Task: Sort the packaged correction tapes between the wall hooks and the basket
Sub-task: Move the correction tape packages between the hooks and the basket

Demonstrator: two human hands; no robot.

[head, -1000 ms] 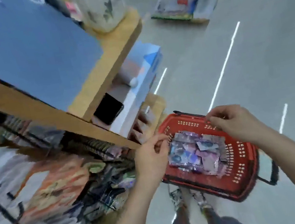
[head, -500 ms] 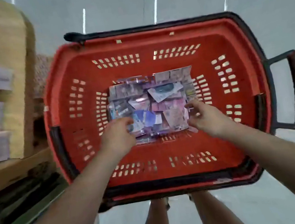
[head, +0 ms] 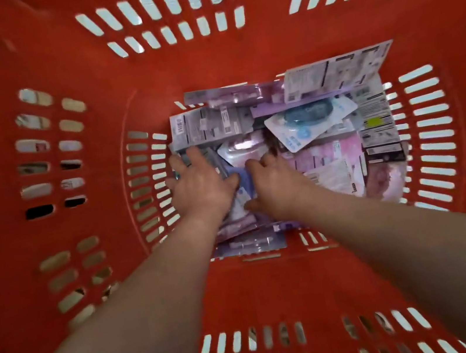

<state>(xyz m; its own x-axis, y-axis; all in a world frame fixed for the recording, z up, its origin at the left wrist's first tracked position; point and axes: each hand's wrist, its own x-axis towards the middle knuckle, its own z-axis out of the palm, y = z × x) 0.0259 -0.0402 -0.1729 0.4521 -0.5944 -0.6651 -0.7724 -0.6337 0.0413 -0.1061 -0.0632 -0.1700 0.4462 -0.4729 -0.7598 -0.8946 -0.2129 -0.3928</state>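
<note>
Looking straight down into a red plastic basket with slotted walls, and the packaged correction tapes are all dumped in a loose heap on the bottom, overlapping every which way. Mostly lilac and pink cards, some face up and some showing the grey printed backs.

One pack with a blue tape dispenser sits on top toward the far right, tilted. A grey back-side card lies at the far left of the heap, and a longer card leans against the far right corner. On the right edge there's a pack with a yellow-green sticker.

Both bare forearms reach in from the near side. The left hand lies flat on the left part of the heap, fingers spread and fairly straight, tips touching the grey card's near edge. The right hand is just beside it in the middle, fingers bent down into the packs, thumb out to the left. A lilac pack sits between the two hands, but it's blurry, so I can't tell if the right hand actually grips anything.
</note>
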